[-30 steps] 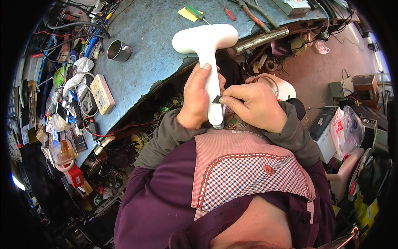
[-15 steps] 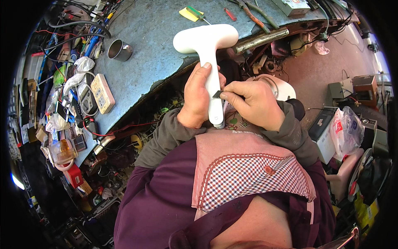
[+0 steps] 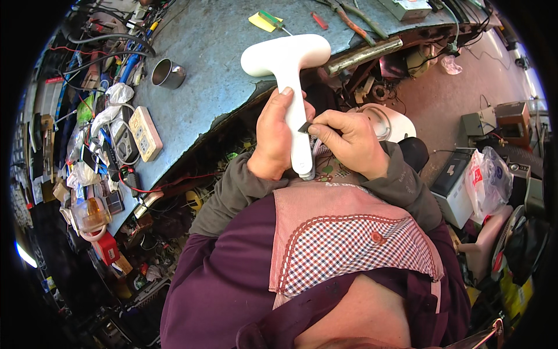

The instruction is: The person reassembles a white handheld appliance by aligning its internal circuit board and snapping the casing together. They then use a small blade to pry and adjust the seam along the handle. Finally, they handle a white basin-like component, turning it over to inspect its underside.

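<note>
i see left hand [image 3: 274, 132] wrapped round white t-shaped plastic device [image 3: 290, 65] by near edge of scuffed blue workbench [image 3: 212, 87], right hand [image 3: 353, 139] pinching small flat dark piece [image 3: 304, 127] against its handle [image 3: 300, 156]. i'd brace firmly, press lightly.

Your T-shaped device [image 3: 289, 61] looks smooth, glossy plastic, your apron [image 3: 343, 256] matt cloth, the far-left mug [image 3: 175, 73] shiny metal, the bench [image 3: 215, 67] rough.

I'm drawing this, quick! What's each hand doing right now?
Left hand: closed, holding a white T-shaped thing.
Right hand: closed, pinching a small dark piece.
</note>
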Available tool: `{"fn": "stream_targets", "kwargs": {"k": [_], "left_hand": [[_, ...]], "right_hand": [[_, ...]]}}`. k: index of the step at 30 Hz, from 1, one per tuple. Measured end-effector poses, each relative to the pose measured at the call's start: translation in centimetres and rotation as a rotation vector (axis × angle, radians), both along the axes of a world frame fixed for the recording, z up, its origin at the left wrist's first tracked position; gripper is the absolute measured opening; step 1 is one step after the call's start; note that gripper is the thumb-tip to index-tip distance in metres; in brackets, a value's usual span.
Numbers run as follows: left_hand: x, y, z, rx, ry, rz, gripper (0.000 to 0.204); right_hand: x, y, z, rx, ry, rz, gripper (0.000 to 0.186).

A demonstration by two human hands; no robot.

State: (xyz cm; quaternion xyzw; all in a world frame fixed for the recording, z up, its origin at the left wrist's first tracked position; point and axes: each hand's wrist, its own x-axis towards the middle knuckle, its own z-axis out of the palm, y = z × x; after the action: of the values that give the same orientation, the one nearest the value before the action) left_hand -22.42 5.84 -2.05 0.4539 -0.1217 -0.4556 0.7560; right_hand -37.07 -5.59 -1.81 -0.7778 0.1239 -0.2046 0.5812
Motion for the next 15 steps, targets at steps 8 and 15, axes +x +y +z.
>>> {"fn": "stream_targets", "kwargs": {"k": [8,15], "left_hand": [[0.1,0.3,0.0,0.017,0.024,-0.040,0.035],[-0.2,-0.2,-0.1,0.024,-0.021,0.033,0.034]], "right_hand": [[-1.5,0.4,0.9,-0.133,0.021,0.144,0.014],[-0.4,0.0,0.3,-0.071,0.007,0.024,0.016]]}}
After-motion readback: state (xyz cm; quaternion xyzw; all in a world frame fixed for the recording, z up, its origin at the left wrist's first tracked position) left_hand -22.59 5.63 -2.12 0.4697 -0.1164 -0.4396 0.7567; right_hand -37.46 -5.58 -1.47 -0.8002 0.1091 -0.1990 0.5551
